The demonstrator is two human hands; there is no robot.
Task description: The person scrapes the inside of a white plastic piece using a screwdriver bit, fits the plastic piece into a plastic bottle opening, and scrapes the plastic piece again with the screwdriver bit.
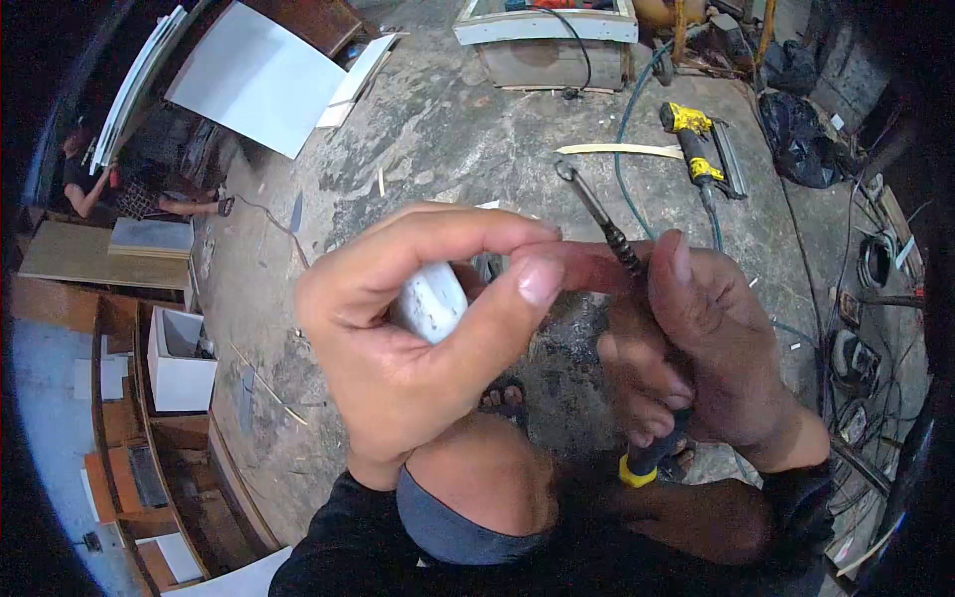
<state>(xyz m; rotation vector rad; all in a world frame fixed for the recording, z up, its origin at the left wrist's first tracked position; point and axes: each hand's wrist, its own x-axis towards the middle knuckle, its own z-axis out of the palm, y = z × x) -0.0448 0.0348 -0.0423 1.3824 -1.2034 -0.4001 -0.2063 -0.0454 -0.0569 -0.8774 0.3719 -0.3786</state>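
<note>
My left hand (398, 348) is curled closed around a smooth white object (434, 303) with dark specks, mostly hidden in the palm. Its thumb and index fingertip meet close to my right index finger; I cannot make out whether something small is between them. My right hand (706, 348) pinches a thin dark metal rod (600, 214) between thumb and index finger. The rod slants up and left, with a coiled-looking stretch near the fingers and a small ring-like tip. Below the same hand's curled fingers sits a black handle (655, 453) with a yellow band, its other end hidden.
A yellow and black nail gun (691, 144) with a hose lies on the concrete floor (428, 129). Behind it stand a white-edged box (547, 45) and black bags (801, 139). Wooden cabinet frames (189, 458) and white boards (259, 80) fill the left, where another person (85, 184) is partly visible.
</note>
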